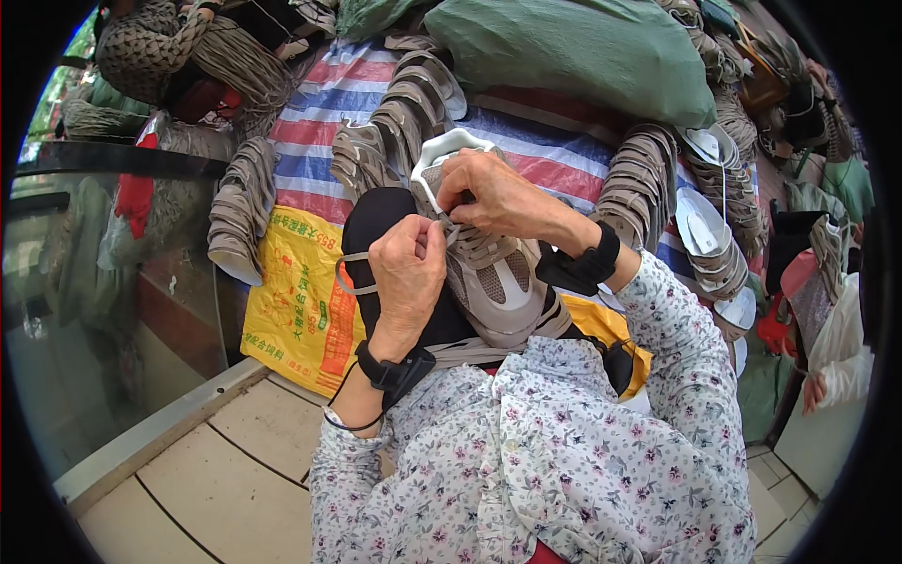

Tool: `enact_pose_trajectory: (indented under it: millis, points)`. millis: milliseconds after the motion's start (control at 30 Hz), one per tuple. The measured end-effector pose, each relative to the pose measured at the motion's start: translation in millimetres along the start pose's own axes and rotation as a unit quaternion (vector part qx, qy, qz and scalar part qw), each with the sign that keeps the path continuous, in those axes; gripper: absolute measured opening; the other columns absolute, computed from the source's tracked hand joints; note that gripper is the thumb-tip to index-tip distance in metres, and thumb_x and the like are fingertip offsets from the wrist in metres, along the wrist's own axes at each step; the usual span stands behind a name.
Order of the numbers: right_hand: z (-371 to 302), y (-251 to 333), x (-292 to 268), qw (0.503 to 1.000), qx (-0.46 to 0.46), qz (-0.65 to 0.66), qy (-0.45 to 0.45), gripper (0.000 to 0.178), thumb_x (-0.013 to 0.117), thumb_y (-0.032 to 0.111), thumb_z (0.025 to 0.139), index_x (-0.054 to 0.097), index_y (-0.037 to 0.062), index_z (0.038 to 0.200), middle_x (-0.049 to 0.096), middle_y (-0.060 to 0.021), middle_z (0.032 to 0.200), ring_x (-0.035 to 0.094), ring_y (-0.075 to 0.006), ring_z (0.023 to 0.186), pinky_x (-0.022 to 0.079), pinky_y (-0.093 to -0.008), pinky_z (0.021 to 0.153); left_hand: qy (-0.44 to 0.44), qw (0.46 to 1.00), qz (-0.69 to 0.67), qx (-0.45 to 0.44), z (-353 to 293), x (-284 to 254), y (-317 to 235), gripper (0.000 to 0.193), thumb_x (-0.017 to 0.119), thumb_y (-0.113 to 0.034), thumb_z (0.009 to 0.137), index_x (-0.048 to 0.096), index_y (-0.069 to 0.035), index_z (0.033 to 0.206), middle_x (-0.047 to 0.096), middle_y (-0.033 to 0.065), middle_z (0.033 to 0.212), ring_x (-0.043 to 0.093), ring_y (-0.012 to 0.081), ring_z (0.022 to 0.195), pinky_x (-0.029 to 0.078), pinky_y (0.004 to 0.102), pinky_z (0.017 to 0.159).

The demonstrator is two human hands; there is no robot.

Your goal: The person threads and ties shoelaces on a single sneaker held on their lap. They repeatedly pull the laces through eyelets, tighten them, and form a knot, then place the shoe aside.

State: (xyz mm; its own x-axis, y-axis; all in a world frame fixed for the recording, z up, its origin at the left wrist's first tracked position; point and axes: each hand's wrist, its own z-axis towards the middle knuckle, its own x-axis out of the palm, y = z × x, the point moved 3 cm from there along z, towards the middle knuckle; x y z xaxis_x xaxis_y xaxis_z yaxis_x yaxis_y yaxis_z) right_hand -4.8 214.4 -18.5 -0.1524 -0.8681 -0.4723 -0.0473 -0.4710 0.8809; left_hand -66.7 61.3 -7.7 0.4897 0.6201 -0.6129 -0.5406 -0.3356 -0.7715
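Observation:
A grey-beige shoe upper [505,307] with mesh panels and a pale collar lies across my lap, its toe toward me. My left hand [410,273] is closed in a pinch on a flat grey shoelace [358,289], which loops out past its left side. Close beside it, my right hand [507,195] bends over the collar and the upper eyelets. The right fingertips are pinched together at the lace near the shoe's left edge. The lace's end is hidden between the fingers. Crossed laces show over the tongue below my right hand.
Stacked shoe uppers [636,179] stand in rows on a striped plastic sheet [315,122]. A large green sack [573,56] lies beyond them. To the left are a yellow printed sack [299,291] and a glass panel [113,310]. Bundled grey laces [240,66] lie at far left.

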Motion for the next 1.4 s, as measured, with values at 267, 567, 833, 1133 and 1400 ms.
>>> enact_pose_trajectory:
  millis: [267,567,833,1133,1400]
  points:
    - [-2.5,3.8,7.2,0.986,-0.129,-0.090,-0.055,0.008,0.070,0.001,0.066,0.062,0.0007,0.067,0.062,-0.0120,0.078,0.060,-0.0295,0.088,0.047,-0.0405,0.076,0.108,0.981,-0.060,-0.151,8.3,-11.1,7.1,0.015,0.068,-0.011,0.090,0.067,0.002,0.084,0.063,0.0029,0.067,0.055,0.0068,0.050,0.044,0.0229,0.045]
    - [-21.5,1.6,-84.3,0.987,0.020,0.008,-0.157,0.004,0.067,0.000,0.082,0.063,-0.0015,0.080,0.059,-0.0023,0.073,0.057,-0.0111,0.068,0.048,-0.0248,0.062,0.047,0.997,0.029,0.053,-1.0,-5.2,-24.8,0.011,0.070,-0.003,0.083,0.066,-0.001,0.092,0.057,0.0054,0.090,0.048,0.0095,0.051,0.041,0.0257,0.049]
    - [-35.5,-14.7,-48.5,0.801,0.119,0.581,-0.084,0.014,0.059,0.015,0.098,0.057,0.0013,0.098,0.067,-0.0101,0.086,0.070,-0.0191,0.081,0.060,-0.0273,0.069,0.059,0.994,0.043,0.086,10.6,4.1,-21.5,0.011,0.069,-0.002,0.083,0.059,0.001,0.085,0.057,0.0101,0.084,0.056,0.0192,0.057,0.044,0.0316,0.052]
    - [-43.8,-90.1,-120.2,0.794,0.004,0.564,-0.228,0.019,0.050,0.007,0.099,0.059,-0.0081,0.106,0.063,-0.0266,0.116,0.061,-0.0340,0.115,0.048,-0.0415,0.106,0.206,0.963,-0.149,-0.087,29.4,-14.2,4.0,0.006,0.064,-0.003,0.089,0.062,0.002,0.086,0.062,-0.0006,0.067,0.053,0.0005,0.059,0.042,0.0188,0.052]
    - [-109.0,-200.2,-351.2,0.828,0.013,0.289,-0.480,0.027,0.050,0.008,0.100,0.058,-0.0141,0.113,0.063,-0.0254,0.120,0.060,-0.0293,0.116,0.042,-0.0375,0.111,0.208,0.945,-0.209,-0.141,29.0,-22.0,3.2,0.011,0.061,-0.001,0.090,0.067,0.001,0.099,0.067,0.0008,0.080,0.053,0.0017,0.057,0.043,0.0167,0.051]
